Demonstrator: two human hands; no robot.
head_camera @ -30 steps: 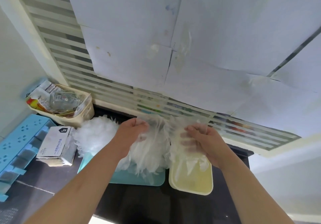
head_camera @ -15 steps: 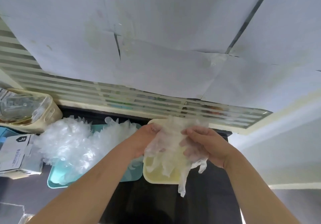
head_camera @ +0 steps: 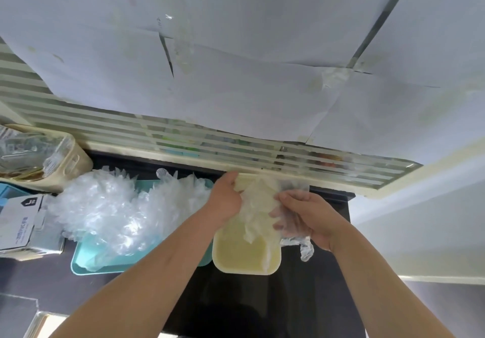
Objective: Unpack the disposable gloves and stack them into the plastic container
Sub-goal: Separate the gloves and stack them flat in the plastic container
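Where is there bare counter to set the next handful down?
Bare dark counter lies on the near side of the cream container and teal tray; a narrow strip shows right of the container. Crowded left: the glove pile covers most of the tray, box and basket beside it.

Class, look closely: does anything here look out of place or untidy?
One glove hangs over the right rim of the cream container, beneath the right hand, instead of lying inside. The loose glove pile also spills past the teal tray.
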